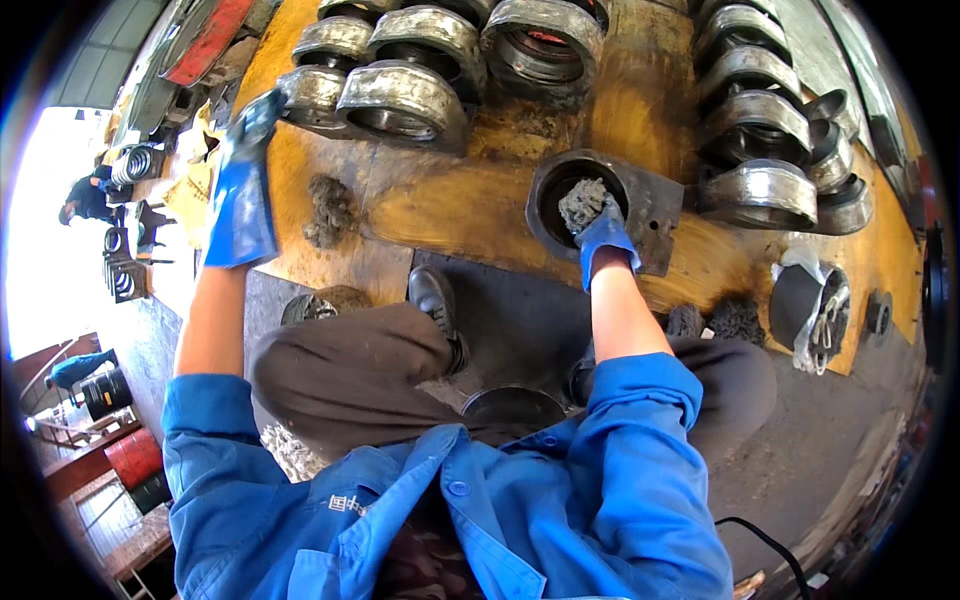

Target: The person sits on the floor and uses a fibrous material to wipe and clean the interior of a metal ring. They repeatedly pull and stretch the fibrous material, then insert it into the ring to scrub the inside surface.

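Observation:
My right hand (607, 232), in a blue glove, is closed on a wad of grey fibrous wiping waste (583, 204). It presses the wad inside the round bore of a dark metal ring part (655, 225) with a flat flange, lying in front of me. My left hand (248, 150), in a blue glove with dark-stained fingers, reaches out to the far left. Its fingers look stretched, beside the nearest left metal ring (315, 95); I cannot tell whether they touch it. A dark clump of waste (328, 212) lies near my left hand.
Rows of shiny metal rings (405, 105) stand at the back left, with another row (760, 190) at the right. Dark fibrous clumps (738, 318) and a plastic-wrapped bundle (812, 305) lie at the right. A dark round pan (513, 408) sits between my legs. Distant people work at far left.

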Demonstrator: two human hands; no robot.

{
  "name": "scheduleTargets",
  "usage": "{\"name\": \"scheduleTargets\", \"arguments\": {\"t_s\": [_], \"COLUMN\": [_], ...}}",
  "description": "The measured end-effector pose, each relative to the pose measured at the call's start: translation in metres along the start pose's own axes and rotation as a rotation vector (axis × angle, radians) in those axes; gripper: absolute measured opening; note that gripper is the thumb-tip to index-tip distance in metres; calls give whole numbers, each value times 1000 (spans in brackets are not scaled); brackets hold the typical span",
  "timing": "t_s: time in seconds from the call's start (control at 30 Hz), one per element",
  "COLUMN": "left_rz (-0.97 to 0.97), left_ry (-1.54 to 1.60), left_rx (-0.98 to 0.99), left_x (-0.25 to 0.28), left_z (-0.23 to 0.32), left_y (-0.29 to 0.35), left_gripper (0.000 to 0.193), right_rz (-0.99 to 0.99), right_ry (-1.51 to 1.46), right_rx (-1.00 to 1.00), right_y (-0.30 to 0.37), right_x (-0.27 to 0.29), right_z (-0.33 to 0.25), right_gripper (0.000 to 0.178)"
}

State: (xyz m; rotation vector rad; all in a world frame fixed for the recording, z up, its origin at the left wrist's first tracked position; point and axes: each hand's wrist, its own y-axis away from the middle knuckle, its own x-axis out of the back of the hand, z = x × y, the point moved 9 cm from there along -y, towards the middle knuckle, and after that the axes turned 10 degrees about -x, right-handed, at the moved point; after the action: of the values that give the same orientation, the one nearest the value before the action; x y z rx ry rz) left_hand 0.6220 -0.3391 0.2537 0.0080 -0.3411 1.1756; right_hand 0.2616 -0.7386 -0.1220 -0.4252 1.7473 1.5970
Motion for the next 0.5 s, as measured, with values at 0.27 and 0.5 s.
{"name": "scheduleTargets", "arguments": {"t_s": [0.27,0.5], "left_rz": [-80,57], "left_ry": [-1085,-887], "left_rx": [-922,-925], "left_x": [-198,-207], "left_z": [7,-11], "left_y": [-47,-56], "left_gripper": [35,33], "right_rz": [180,589], "right_ry": [430,1120], "right_rx": [59,363], "right_y": [7,-12], "right_x": [-31,-25], "right_z": [20,4], "right_gripper": [62,43]}}
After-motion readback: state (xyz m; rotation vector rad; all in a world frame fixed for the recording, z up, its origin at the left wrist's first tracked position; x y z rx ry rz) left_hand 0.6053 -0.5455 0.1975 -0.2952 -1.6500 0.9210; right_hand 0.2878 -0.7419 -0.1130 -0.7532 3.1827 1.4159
